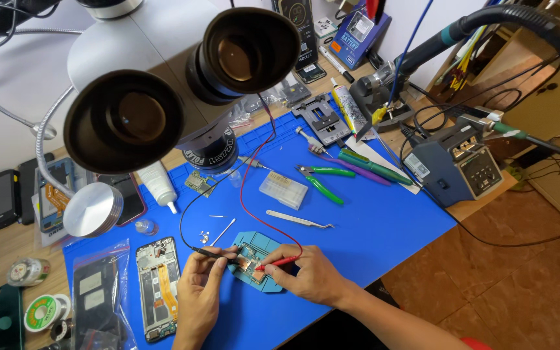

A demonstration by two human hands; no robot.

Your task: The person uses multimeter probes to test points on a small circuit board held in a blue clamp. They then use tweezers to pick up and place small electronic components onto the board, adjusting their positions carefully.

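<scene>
Here, the left hand [197,293] pinches a black probe [203,251], its tip aimed right toward the circuit board [249,259] clamped in a teal holder [254,262] near the front edge of the blue mat [371,227]. The right hand [306,275] grips a red probe [279,262] (long axis nearly level, tip pointing left) over the same board. Both tips seem to touch the board, though that is too small to be sure. The holder's long axis runs slantwise, upper left to lower right. An opened phone [159,285] lies just left of the left hand; tweezers [298,219] lie behind the holder.
</scene>
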